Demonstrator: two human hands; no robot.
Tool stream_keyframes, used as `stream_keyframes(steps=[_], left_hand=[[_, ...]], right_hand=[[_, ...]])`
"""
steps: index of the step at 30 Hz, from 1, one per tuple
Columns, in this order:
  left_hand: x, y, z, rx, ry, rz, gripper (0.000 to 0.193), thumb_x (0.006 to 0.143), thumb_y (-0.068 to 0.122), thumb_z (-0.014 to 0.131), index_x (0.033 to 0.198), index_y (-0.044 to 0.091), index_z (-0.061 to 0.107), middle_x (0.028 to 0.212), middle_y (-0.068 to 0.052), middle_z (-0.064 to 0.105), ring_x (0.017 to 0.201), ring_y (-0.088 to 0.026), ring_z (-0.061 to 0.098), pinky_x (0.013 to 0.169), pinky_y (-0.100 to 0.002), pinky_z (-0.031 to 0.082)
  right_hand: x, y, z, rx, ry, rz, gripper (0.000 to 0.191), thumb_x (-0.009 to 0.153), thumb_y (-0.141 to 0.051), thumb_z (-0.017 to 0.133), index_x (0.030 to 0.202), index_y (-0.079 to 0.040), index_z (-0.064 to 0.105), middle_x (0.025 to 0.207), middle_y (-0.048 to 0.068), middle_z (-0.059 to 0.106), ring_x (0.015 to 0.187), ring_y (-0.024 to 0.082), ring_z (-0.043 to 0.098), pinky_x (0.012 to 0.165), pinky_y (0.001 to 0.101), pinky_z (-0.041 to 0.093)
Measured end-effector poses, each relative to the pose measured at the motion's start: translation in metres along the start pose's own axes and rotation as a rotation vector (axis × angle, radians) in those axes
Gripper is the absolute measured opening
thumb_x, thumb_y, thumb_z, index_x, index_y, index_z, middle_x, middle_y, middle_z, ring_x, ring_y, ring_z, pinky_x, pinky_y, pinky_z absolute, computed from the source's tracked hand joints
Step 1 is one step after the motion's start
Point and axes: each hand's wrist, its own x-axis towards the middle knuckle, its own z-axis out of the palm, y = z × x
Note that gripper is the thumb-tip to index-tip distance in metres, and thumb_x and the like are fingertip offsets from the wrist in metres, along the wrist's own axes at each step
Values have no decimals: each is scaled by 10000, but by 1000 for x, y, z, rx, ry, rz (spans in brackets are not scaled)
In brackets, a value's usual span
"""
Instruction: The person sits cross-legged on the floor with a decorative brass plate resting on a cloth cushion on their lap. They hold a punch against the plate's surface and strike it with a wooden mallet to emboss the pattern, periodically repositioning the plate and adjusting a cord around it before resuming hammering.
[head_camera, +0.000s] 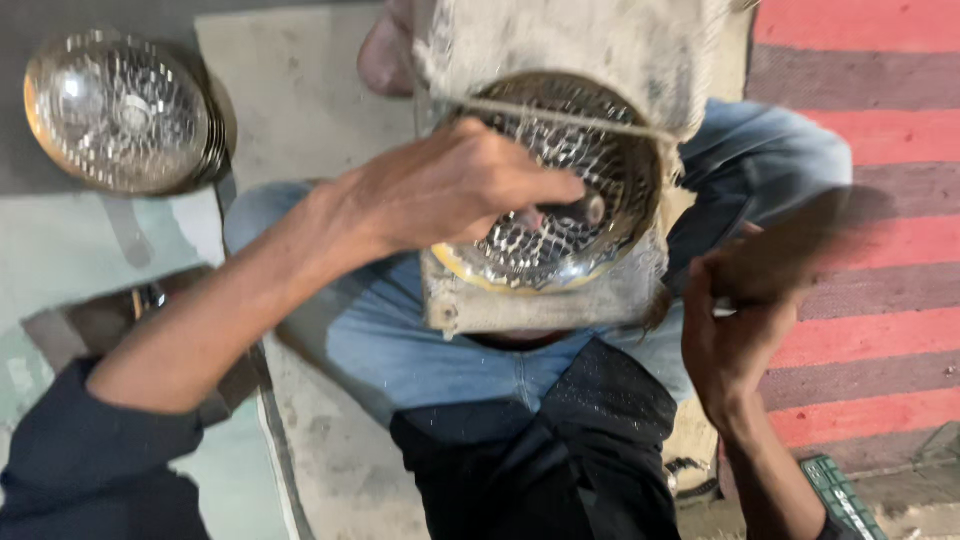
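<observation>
Left hand (450, 190) fisted on dark tool over headlamp (560, 200) rim; right hand (735, 320) blurred, grip unclear.

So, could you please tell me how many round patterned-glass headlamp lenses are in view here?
2. One round patterned-glass headlamp lens lies on the grey floor at upper left; the other sits in a dusty frame on the person's lap, under the left hand. Others may be hidden.

A silvery headlamp reflector (560, 215) with a honeycomb grid pattern and a yellowish lower rim sits in a dusty beige, grimy frame (600, 60). A second headlamp lens (115, 110) shows clear, gridded glass with an orange edge. The jeans (420, 350) are faded blue, the sleeve (90, 470) dark navy. The mat (880, 200) is striped red and greyish brown.
</observation>
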Motion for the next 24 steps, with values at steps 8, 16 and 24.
stream_keyframes(steps=[8, 16, 24], left_hand=[[-2, -1, 2, -20, -6, -11, 542, 807, -291, 531, 1215, 26, 696, 862, -140, 769, 723, -214, 768, 436, -258, 555], [-2, -2, 0, 16, 12, 44, 506, 805, -238, 573, 1215, 31, 697, 854, -127, 764, 708, -206, 746, 499, -269, 568], [1, -3, -1, 20, -53, -30, 558, 832, -278, 537, 1236, 60, 719, 775, -135, 760, 570, -193, 716, 405, -273, 533]], right_hand=[[6, -6, 2, -509, -135, -108, 606, 840, 131, 773, 1378, -47, 558, 1099, 158, 635, 1029, 301, 632, 884, 419, 518], [6, -10, 1, -59, 48, -5, 502, 957, 85, 749, 1377, -50, 510, 1171, 121, 625, 1032, 260, 624, 891, 376, 530], [10, -16, -1, -19, 43, 49, 485, 945, 94, 724, 1361, -68, 535, 1100, 105, 626, 936, 229, 597, 800, 345, 499]])
